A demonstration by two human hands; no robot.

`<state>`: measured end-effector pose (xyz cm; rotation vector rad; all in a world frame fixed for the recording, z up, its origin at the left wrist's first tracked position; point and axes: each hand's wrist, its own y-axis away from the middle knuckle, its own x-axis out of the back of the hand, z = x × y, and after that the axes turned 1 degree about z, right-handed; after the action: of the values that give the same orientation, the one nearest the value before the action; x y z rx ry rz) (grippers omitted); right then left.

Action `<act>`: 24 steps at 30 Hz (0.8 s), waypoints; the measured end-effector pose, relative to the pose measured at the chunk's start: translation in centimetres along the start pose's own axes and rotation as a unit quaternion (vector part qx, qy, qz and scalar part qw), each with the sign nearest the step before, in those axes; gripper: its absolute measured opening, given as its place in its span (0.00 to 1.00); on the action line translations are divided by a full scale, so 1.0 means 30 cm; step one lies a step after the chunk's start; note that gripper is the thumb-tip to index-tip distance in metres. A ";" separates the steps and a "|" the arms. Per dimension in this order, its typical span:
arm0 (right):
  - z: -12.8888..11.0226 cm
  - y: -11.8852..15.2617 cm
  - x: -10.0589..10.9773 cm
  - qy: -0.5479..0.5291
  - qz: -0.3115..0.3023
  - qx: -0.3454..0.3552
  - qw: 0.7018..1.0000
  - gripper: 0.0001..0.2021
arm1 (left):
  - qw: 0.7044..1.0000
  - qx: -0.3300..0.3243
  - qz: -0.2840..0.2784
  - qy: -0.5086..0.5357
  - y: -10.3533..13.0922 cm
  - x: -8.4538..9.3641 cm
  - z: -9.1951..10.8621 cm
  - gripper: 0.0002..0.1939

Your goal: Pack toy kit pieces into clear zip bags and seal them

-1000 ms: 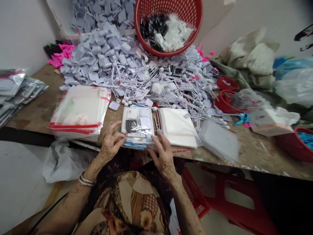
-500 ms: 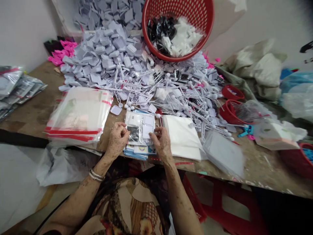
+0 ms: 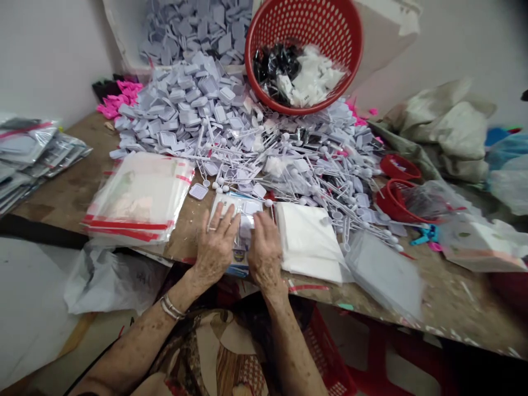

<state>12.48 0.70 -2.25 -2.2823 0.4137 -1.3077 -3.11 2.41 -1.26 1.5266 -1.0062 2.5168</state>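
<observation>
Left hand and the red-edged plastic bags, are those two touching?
Apart. The head view shows a strip of brown tabletop between the left hand and the red-edged plastic bags.

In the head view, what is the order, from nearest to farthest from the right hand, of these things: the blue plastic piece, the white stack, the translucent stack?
1. White stack: just to the right of the right hand.
2. Translucent stack: farther right, past the white stack.
3. Blue plastic piece: farthest, right of the translucent stack.
</observation>
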 end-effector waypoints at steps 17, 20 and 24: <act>0.061 0.050 -0.113 0.011 -0.045 -0.069 0.997 0.32 | 0.933 0.284 0.014 0.223 -0.016 -0.047 -0.042 0.32; 0.061 0.043 -0.086 -0.043 -0.040 -0.098 0.994 0.35 | 0.914 0.289 0.064 0.279 -0.029 -0.022 0.001 0.32; 0.047 0.032 -0.022 -0.116 -0.033 -0.165 0.979 0.38 | 0.833 0.353 0.126 0.407 -0.066 0.013 0.013 0.28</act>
<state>13.35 0.56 -3.86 -2.7086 0.5086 -1.0460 -2.32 3.64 0.20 0.1506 -0.1349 3.3970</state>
